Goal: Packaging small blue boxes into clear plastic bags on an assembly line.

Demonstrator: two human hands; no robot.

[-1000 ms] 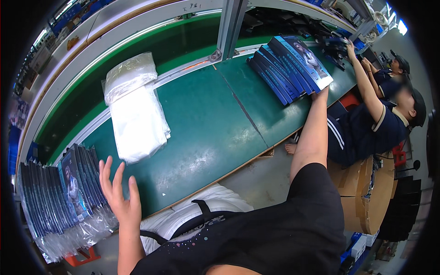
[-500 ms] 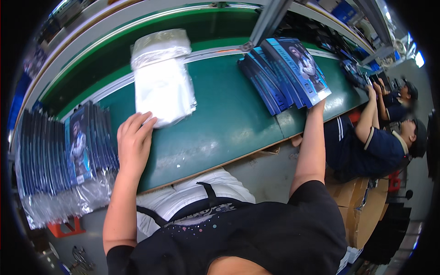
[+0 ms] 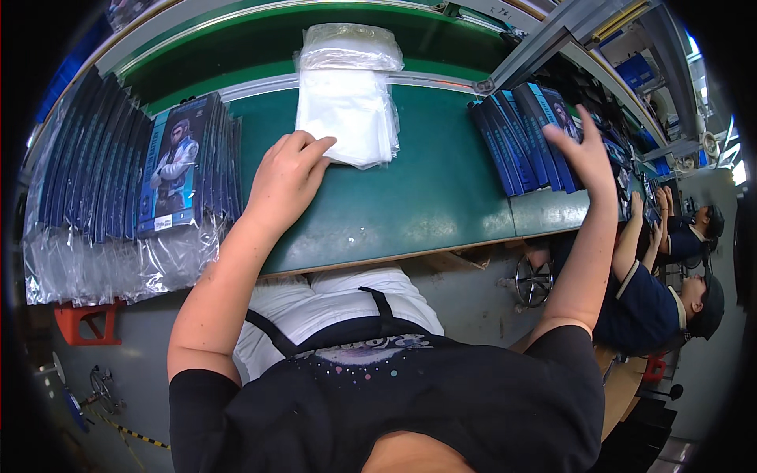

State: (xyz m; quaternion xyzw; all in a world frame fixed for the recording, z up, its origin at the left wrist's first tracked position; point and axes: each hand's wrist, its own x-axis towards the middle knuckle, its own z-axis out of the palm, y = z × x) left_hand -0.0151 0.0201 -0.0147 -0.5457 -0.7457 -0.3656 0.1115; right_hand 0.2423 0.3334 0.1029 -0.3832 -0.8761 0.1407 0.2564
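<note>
Head view: at the far left, one row of bagged blue boxes [image 3: 87, 169] stands on edge, pressed together in clear plastic; well over ten can be made out, but the overlap prevents an exact count. One front-facing box [image 3: 171, 169] in that row shows its cover, a printed figure in a light jacket. One red stool [image 3: 79, 325] is below, beside the bench edge. One left hand [image 3: 285, 177] is next, palm down, fingers bent and thumb a little apart, its fingertips touching the near left corner of one stack of clear plastic bags [image 3: 344, 118]; whether it grips any bag cannot be told, nor can the bags be counted. The stack lies flat at the back of the one green workbench [image 3: 394, 209], with one folded plastic bundle [image 3: 352, 49] across its far end. Further right, one leaning group of unbagged blue boxes [image 3: 516, 150] rests on the bench, at least five spines visible. One right hand [image 3: 591, 158] is at the group's right end, fingers and thumb spread wide, holding nothing; contact with the nearest box cannot be confirmed. Two co-workers [image 3: 656, 307] in dark shirts and caps are at the far right.
</note>
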